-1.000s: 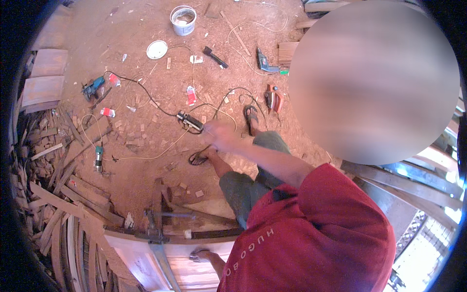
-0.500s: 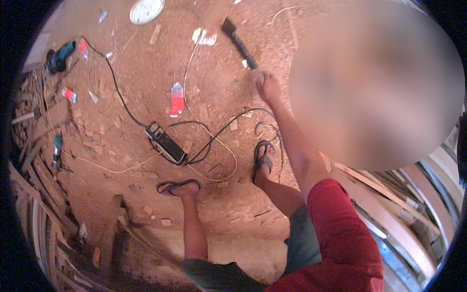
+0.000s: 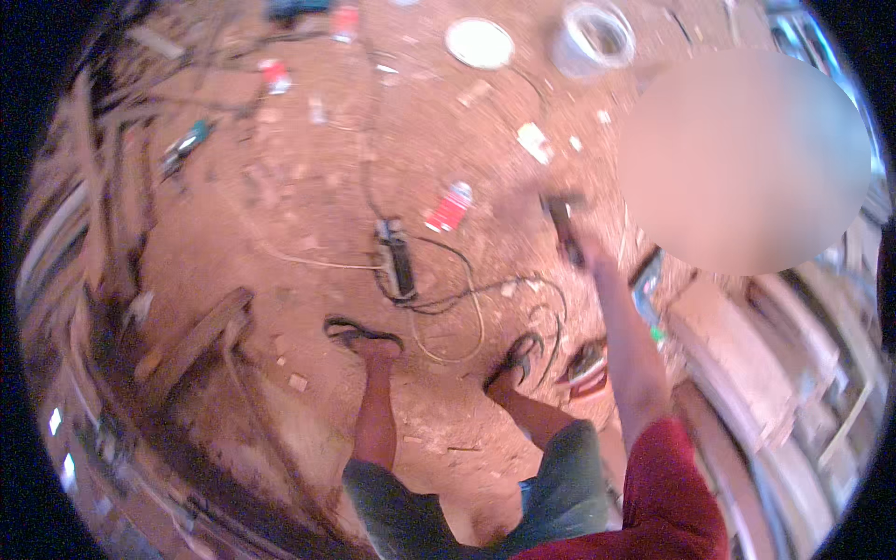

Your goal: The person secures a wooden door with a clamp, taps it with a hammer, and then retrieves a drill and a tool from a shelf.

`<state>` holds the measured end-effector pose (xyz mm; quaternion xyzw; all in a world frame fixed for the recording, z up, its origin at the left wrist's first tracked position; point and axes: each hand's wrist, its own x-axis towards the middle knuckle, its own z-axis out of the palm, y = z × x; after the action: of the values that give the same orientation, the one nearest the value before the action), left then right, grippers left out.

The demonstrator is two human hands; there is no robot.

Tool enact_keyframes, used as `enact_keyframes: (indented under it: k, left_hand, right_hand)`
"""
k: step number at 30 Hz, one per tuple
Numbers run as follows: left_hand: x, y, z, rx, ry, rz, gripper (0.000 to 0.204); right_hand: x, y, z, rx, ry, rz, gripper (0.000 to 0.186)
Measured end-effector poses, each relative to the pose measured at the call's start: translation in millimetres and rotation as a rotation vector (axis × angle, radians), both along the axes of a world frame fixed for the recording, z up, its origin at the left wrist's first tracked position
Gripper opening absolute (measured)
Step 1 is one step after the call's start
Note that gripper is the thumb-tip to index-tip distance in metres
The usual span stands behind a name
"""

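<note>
Blackish and blurred, the long-handled tool [image 3: 561, 217] lies right of and above the frame's centre, gripped by the right hand [image 3: 583, 252]; its long axis runs up and slightly left from the fist. Left hand: out of view.

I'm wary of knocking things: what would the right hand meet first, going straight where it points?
Past the dark broad-headed tool it holds, the right hand would probably meet the white papery scrap ahead, though depth is unclear.

hand tool [image 3: 561, 214] right of power strip [image 3: 399, 263] | lid [image 3: 480, 44] left of bucket [image 3: 575, 58] | planks [image 3: 733, 350] far right
</note>
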<state>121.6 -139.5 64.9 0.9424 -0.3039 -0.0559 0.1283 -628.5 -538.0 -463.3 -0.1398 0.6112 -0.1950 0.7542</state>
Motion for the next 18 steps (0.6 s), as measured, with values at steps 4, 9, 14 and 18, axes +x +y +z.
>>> enact_keyframes:
  k: [4,9,14,18]
  left_hand:
    - [41,136,-7,0.073,-0.273,0.114,0.062]
    - [0,5,17,-0.108,-0.271,0.478,0.041]
    - [101,29,57,-0.17,-0.144,0.512,0.023]
    - [237,42,67,-0.226,-0.411,0.626,0.025]
  right_hand:
    - [95,181,256,-0.184,0.33,0.276,0.034]
    - [247,268,494,-0.06,0.137,-0.227,0.043]
    - [345,239,571,-0.165,0.337,-0.009,0.021]
    - [442,139,630,-0.585,0.461,0.244,0.034]
